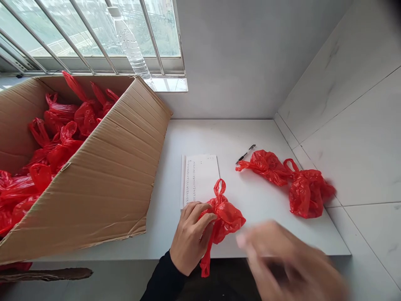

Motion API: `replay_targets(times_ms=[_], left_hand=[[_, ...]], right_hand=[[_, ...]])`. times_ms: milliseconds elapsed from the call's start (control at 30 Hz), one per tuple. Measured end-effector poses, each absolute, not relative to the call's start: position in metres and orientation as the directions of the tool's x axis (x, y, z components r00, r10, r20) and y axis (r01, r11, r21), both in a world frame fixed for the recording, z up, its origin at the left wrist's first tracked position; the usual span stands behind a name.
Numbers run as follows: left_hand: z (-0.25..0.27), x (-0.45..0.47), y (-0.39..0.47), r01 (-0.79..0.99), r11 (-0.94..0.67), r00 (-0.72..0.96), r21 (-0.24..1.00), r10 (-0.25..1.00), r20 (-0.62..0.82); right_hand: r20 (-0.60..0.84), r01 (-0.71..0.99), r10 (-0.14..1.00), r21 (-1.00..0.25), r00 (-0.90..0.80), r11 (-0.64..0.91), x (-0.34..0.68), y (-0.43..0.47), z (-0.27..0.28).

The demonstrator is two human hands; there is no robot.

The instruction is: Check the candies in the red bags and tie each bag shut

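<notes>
The red bag (231, 217) lies near the front edge of the white bench (188, 136), at the notebook's (205, 171) corner, pinched in the grip of the left hand (191, 236); the right hand (291, 259) is blurred, so its grip I cannot tell. Plain bench surface extends toward two other red bags (308, 194) by the tiled wall (360, 146), while a cardboard box (115, 179) limits the left side.

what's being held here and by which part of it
The left hand holds a red bag by its gathered neck; the right hand is too blurred to tell.
</notes>
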State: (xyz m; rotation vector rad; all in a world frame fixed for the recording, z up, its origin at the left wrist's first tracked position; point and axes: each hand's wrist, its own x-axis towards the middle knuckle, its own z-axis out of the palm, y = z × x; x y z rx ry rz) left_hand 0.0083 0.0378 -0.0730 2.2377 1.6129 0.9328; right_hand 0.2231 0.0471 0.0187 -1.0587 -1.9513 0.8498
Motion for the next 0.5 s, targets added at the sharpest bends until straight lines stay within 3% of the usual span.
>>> replay_targets(times_ms=[200, 400, 500], left_hand=[[-0.074, 0.005, 0.033, 0.732, -0.332, 0.134, 0.595, 0.926, 0.352], [-0.087, -0.024, 0.022, 0.703, -0.099, -0.188, 0.704, 0.929, 0.319], [-0.084, -0.021, 0.022, 0.707, -0.062, -0.219, 0.704, 0.928, 0.302]], right_hand=[[0.145, 0.550, 0.810, -0.665, -0.569, 0.505, 0.204, 0.103, -0.064], [0.032, 0.652, 0.927, -0.701, -0.374, 0.288, 0.233, 0.102, -0.073], [0.014, 0.617, 0.954, -0.760, -0.298, 0.204, 0.230, 0.101, -0.070]])
